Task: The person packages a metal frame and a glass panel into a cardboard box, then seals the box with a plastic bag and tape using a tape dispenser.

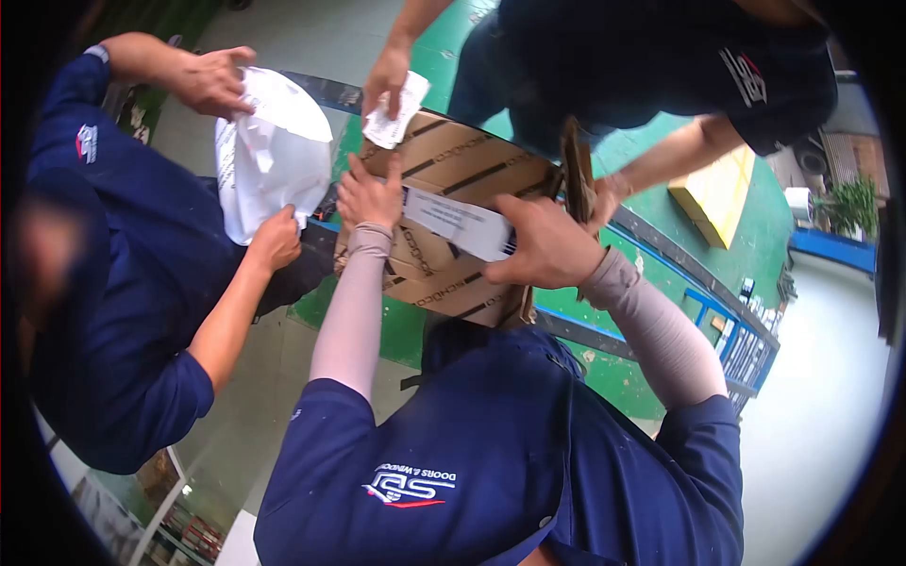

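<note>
A brown cardboard box with dark printed stripes and lettering is in front of my body. Across it lies a long white strip with printed text, perhaps a label. My right hand grips the strip's right end between thumb and fingers. My left hand rests at the box's left side by the strip's other end, fingers spread. Whether it presses on the strip is hard to tell. An upright brown cardboard flap stands past my right hand.
At left, a co-worker holds a white plastic bag. Opposite me, another person holds a crumpled white packet over the box, their other hand at the flap. A yellow block lies on the green floor; a blue frame rack stands right.
</note>
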`<action>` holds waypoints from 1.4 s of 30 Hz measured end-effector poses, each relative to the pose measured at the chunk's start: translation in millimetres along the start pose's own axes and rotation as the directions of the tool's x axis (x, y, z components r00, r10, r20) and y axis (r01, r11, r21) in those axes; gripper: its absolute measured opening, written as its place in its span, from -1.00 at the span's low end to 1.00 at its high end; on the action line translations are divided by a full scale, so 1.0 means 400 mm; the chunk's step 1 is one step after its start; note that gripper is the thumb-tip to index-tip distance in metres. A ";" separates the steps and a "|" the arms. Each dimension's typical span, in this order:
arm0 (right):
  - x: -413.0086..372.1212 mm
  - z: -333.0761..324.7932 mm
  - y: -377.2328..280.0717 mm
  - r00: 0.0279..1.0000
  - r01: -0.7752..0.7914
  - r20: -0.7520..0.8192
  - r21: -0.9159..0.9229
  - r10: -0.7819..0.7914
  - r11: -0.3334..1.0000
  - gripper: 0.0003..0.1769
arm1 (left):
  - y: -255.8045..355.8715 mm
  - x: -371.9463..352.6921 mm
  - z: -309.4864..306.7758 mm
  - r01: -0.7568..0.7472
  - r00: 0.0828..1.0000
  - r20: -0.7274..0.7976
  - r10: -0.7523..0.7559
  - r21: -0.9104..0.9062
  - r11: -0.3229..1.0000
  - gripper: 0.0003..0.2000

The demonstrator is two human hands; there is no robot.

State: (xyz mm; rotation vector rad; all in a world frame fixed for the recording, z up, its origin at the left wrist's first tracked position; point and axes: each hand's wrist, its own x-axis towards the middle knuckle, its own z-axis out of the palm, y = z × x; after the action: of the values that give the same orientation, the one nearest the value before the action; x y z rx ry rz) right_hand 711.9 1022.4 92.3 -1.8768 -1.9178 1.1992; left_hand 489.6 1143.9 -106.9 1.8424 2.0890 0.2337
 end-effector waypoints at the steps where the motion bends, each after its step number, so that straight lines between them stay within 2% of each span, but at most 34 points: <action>1: -0.025 -0.044 -0.037 0.999 0.006 0.036 -0.079 -0.004 0.997 -0.41 | -0.006 -0.007 0.014 0.002 0.996 -0.093 -0.002 0.001 1.000 -0.04; 2: -0.057 -0.076 -0.058 0.999 -0.007 0.031 -0.161 0.012 0.987 -0.39 | -0.005 -0.005 0.014 0.010 0.996 -0.090 -0.012 -0.019 1.000 -0.05; 3: -0.096 -0.109 -0.069 1.000 -0.014 0.024 -0.160 0.018 0.987 -0.39 | -0.004 -0.007 0.019 0.001 0.996 -0.087 -0.003 -0.020 1.000 -0.05; 5: -0.196 -0.167 -0.055 0.977 -0.168 0.084 -0.266 0.197 0.949 -0.36 | 0.001 -0.010 0.024 -0.015 0.987 -0.162 0.017 0.019 1.000 -0.07; 6: -0.245 -0.182 -0.028 0.979 -0.167 0.073 -0.266 0.192 0.949 -0.36 | 0.013 -0.014 0.007 0.001 0.992 -0.127 0.000 0.012 1.000 -0.09; 7: -0.293 -0.195 0.005 0.964 -0.237 0.065 -0.242 0.260 0.941 -0.34 | 0.011 -0.010 0.006 -0.008 0.989 -0.145 0.010 0.012 1.000 -0.09; 8: -0.331 -0.199 0.035 0.944 -0.307 0.057 -0.212 0.325 0.928 -0.32 | 0.002 -0.006 0.014 -0.089 0.981 -0.174 0.083 -0.025 0.996 -0.12; 9: -0.359 -0.184 0.064 0.947 -0.302 0.046 -0.199 0.317 0.932 -0.32 | -0.016 -0.006 0.019 -0.170 0.968 -0.197 0.156 -0.053 0.984 -0.15; 10: -0.383 -0.159 0.103 0.950 -0.310 -0.001 -0.100 0.311 0.946 -0.35 | -0.028 -0.008 0.008 -0.270 0.949 -0.180 0.258 -0.046 0.962 -0.23; 11: -0.396 -0.137 0.141 0.951 -0.305 -0.051 -0.001 0.304 0.952 -0.38 | -0.029 -0.027 0.012 -0.280 0.944 -0.189 0.270 -0.032 0.959 -0.23; 13: -0.407 -0.103 0.202 0.952 -0.295 -0.059 0.080 0.300 0.952 -0.36 | -0.048 -0.105 -0.006 -0.401 0.780 -0.501 0.375 0.059 0.914 -0.36; 15: -0.402 -0.087 0.241 0.953 -0.294 0.017 0.277 0.302 0.915 -0.38 | 0.042 -0.357 -0.052 -0.400 0.904 -0.297 0.306 -0.344 0.849 -0.41; 16: -0.405 -0.080 0.254 0.964 -0.248 -0.015 0.298 0.264 0.922 -0.39 | 0.093 -0.492 -0.072 -0.415 0.907 -0.116 0.405 -0.411 0.812 -0.37; 17: -0.403 -0.075 0.274 0.968 -0.238 -0.004 0.310 0.251 0.921 -0.39 | 0.122 -0.582 -0.035 -0.490 0.851 -0.027 0.524 -0.396 0.776 -0.26; 18: -0.399 -0.067 0.294 0.979 -0.190 -0.019 0.280 0.203 0.941 -0.39 | 0.175 -0.624 -0.008 -0.558 0.813 0.033 0.581 -0.242 0.794 -0.19; 19: -0.401 -0.055 0.307 0.988 -0.141 -0.029 0.250 0.153 0.958 -0.39 | 0.206 -0.609 0.033 -0.519 0.846 0.129 0.517 -0.020 0.855 -0.06; 20: -0.400 -0.050 0.316 0.988 -0.138 -0.025 0.266 0.150 0.954 -0.37 | 0.218 -0.573 0.058 -0.427 0.876 0.284 0.389 0.084 0.900 0.03; 22: -0.410 -0.040 0.352 0.994 -0.080 -0.045 0.285 0.097 0.955 -0.37 | 0.216 -0.513 0.072 -0.318 0.896 0.385 0.222 0.205 0.926 0.13; 23: -0.417 -0.021 0.376 0.995 -0.056 -0.062 0.322 0.080 0.945 -0.37 | 0.175 -0.490 0.054 -0.331 0.893 0.372 0.255 0.157 0.930 0.17; 24: -0.414 0.002 0.412 0.996 -0.086 -0.002 0.331 0.092 0.940 -0.31 | 0.145 -0.486 0.045 -0.340 0.890 0.358 0.282 0.110 0.934 0.21; 25: -0.405 0.040 0.462 0.997 -0.079 0.015 0.336 0.078 0.938 -0.31 | 0.138 -0.486 0.047 -0.322 0.896 0.358 0.261 0.123 0.939 0.21; 27: -0.378 0.136 0.580 0.995 -0.097 0.025 0.479 0.097 0.873 -0.20 | 0.135 -0.488 0.057 -0.261 0.922 0.321 0.217 0.099 0.960 0.23; 29: -0.316 0.209 0.671 0.994 -0.111 0.069 0.506 0.089 0.855 -0.17 | 0.140 -0.495 0.054 -0.251 0.942 0.244 0.231 0.051 0.967 0.18; 31: -0.237 0.290 0.748 0.980 -0.196 0.119 0.445 0.160 0.874 -0.17 | 0.131 -0.504 0.065 -0.298 0.946 0.103 0.306 -0.087 0.951 0.14; 32: -0.175 0.335 0.786 0.965 -0.235 0.201 0.376 0.169 0.896 -0.13 | 0.121 -0.509 0.083 -0.352 0.936 -0.036 0.350 -0.135 0.926 0.11; 33: -0.118 0.385 0.815 0.964 -0.227 0.210 0.318 0.165 0.920 -0.14 | 0.118 -0.522 0.091 -0.335 0.942 -0.039 0.333 -0.121 0.934 0.11; 35: 0.010 0.473 0.834 0.976 -0.173 0.169 0.222 0.137 0.960 -0.16 | 0.122 -0.523 0.082 -0.245 0.969 -0.014 0.247 -0.209 0.947 0.07; 37: 0.130 0.554 0.823 0.990 -0.121 0.088 0.134 0.110 0.984 -0.19 | 0.094 -0.504 0.080 -0.431 0.901 -0.170 0.400 -0.229 0.873 0.01; 38: 0.174 0.591 0.818 0.991 -0.123 0.059 0.094 0.118 0.988 -0.20 | 0.115 -0.454 0.012 -0.435 0.884 -0.301 0.359 -0.242 0.867 -0.24; 41: 0.246 0.667 0.804 0.989 -0.146 0.002 0.003 0.146 0.989 -0.23 | -0.030 -0.139 -0.145 -0.178 0.961 -0.248 0.118 -0.231 0.957 -0.83; 42: 0.257 0.682 0.800 0.989 -0.151 -0.009 -0.016 0.151 0.988 -0.25 | -0.133 -0.009 -0.166 -0.026 0.999 -0.044 0.014 -0.287 0.958 -0.80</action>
State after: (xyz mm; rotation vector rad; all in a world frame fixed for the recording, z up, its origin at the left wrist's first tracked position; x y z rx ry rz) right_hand 755.3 963.0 -334.5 -2.0643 -1.8148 1.2189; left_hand 416.7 1139.5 -63.0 1.6975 1.9434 0.5550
